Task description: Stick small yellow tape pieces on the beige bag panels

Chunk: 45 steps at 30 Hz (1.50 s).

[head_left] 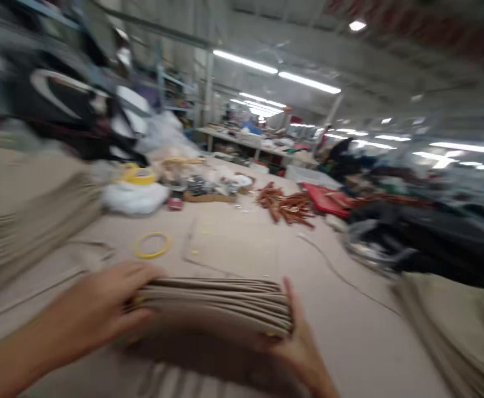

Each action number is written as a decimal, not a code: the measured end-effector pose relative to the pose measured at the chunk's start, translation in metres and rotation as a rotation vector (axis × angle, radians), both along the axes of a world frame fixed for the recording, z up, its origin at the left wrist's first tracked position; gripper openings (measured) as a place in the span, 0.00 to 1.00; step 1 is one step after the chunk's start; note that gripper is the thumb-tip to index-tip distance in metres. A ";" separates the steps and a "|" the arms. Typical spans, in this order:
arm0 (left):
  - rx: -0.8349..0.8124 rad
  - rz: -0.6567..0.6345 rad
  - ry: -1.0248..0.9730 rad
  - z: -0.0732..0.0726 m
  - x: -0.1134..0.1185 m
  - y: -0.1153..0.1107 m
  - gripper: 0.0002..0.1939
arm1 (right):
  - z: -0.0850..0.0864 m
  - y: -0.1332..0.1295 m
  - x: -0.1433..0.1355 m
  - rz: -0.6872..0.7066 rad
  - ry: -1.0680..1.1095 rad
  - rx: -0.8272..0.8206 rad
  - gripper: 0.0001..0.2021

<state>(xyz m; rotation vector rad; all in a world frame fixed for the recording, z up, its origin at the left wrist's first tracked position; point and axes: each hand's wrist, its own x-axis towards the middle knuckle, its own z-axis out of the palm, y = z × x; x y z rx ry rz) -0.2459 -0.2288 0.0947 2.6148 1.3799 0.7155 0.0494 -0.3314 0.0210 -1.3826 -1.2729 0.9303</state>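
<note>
A stack of beige fabric pieces (220, 301) is held up on edge above the table, its layered edges facing up. My left hand (113, 301) grips the left end, thumb in front and fingers behind. At the right end, my right hand (297, 337) is closed round the stack's side. Small yellow marks show near both ends of the stack. Just beyond it, a flat beige piece (233, 243) with yellow marks lies on the table.
Tall beige fabric piles stand at left (30, 204) and right (457, 326). A yellow ring (153, 245), brown strips (287, 205), a red pouch (327, 199) and a white bundle with yellow tape (136, 190) lie farther back on the pale table (349, 331).
</note>
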 end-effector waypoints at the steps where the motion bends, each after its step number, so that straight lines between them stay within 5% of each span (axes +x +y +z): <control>1: -0.050 -0.003 0.078 0.007 -0.020 -0.010 0.13 | 0.008 -0.001 0.009 -0.024 -0.122 -0.020 0.53; 3: -0.139 -0.045 0.191 0.019 -0.042 -0.020 0.16 | 0.023 0.006 0.023 0.007 -0.519 0.056 0.45; 6: -0.161 -0.039 0.231 0.026 -0.043 -0.020 0.18 | 0.048 0.018 0.018 0.270 -0.953 0.346 0.47; 11: -0.124 -0.104 0.190 0.024 -0.037 -0.022 0.24 | 0.058 0.044 -0.032 0.408 -1.279 0.535 0.54; 15: 0.046 -0.030 0.025 0.006 -0.050 -0.033 0.39 | 0.043 0.067 -0.047 0.465 -1.331 0.529 0.52; 19: 0.244 0.109 -0.197 -0.027 -0.057 -0.051 0.30 | 0.039 0.076 -0.041 0.485 -1.351 0.627 0.46; 23: 0.195 0.214 -0.310 -0.048 -0.052 -0.061 0.27 | 0.040 0.080 -0.038 0.487 -1.376 0.710 0.44; 27: 0.066 0.182 -0.394 -0.049 -0.046 -0.057 0.29 | 0.036 0.085 -0.036 0.489 -1.392 0.763 0.43; 31: -0.044 0.192 -0.530 -0.047 -0.039 -0.053 0.19 | 0.033 0.086 -0.034 0.488 -1.401 0.783 0.42; 36: 0.067 -0.054 -0.533 -0.051 -0.036 -0.059 0.12 | 0.035 0.086 -0.035 0.489 -1.404 0.762 0.42; 41: 0.211 0.046 -0.431 -0.045 -0.042 -0.060 0.31 | 0.032 0.088 -0.031 0.528 -1.397 0.784 0.44; 45: 0.149 0.059 -0.336 -0.035 -0.043 -0.052 0.39 | 0.029 0.088 -0.030 0.532 -1.369 0.815 0.46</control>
